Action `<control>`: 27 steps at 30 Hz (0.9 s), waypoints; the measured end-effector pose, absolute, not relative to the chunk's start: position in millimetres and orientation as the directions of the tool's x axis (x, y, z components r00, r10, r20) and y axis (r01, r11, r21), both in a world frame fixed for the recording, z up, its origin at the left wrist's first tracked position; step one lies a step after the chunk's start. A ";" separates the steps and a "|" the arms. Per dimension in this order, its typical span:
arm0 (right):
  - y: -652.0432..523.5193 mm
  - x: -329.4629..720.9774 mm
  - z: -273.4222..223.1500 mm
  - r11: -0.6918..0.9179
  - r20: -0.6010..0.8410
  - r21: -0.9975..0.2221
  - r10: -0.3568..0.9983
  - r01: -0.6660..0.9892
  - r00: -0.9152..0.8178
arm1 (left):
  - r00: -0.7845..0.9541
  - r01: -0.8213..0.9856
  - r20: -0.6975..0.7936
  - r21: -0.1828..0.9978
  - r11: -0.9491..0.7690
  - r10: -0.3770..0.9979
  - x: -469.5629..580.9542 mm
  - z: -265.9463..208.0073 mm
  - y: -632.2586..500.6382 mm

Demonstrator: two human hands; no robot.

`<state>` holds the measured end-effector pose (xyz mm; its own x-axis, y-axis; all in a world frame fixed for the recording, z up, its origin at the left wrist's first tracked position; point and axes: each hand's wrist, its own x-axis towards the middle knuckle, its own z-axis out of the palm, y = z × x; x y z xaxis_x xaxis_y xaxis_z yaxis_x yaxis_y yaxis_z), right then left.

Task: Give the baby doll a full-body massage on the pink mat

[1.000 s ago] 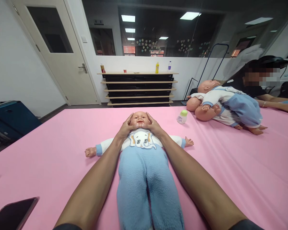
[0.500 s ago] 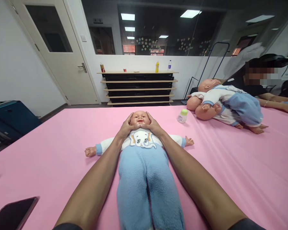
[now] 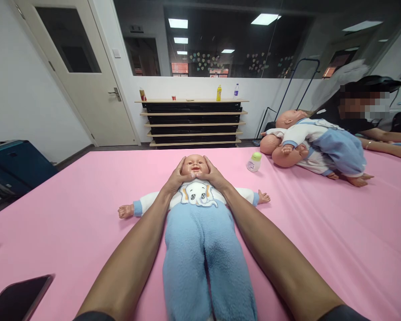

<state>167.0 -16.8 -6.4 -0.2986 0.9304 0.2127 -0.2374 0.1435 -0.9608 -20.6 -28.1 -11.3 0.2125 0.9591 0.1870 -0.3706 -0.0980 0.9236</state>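
A baby doll (image 3: 200, 232) lies on its back on the pink-covered table, head at the far end and arms stretched out sideways. It wears fluffy blue trousers and a white top with an elephant face. My left hand (image 3: 177, 179) cups one side of its head, the thumb along the chin. On the other side my right hand (image 3: 215, 176) does the same, and the two thumbs nearly meet under the mouth. Fingertips rest by the temples; the back of the doll's head is hidden. Both forearms run along the doll's body.
A small bottle with a green cap (image 3: 254, 162) stands right of the doll. Several more dolls (image 3: 321, 142) lie piled at the right, near a person in dark clothes (image 3: 350, 116). A phone (image 3: 20, 298) lies at front left. Beyond the table are stacked boards (image 3: 193, 113).
My hands and the doll keep the same position. At the far right, the other person's head and arm have shifted slightly.
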 end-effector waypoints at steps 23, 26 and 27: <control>-19.2 168.5 -2.1 0.134 0.194 -0.968 0.936 -0.210 -0.295 | 0.199 -0.341 0.206 0.931 -0.130 0.958 -20.1 -10.4 -30.2; -22.2 168.6 -1.6 0.135 0.216 -0.957 0.921 -0.257 -0.323 | 0.187 -0.325 0.239 0.930 -0.170 0.953 -21.6 -11.4 -29.4; -22.5 168.6 -2.3 0.127 0.218 -0.954 0.917 -0.273 -0.334 | 0.192 -0.327 0.239 0.930 -0.168 0.952 -22.2 -11.4 -29.5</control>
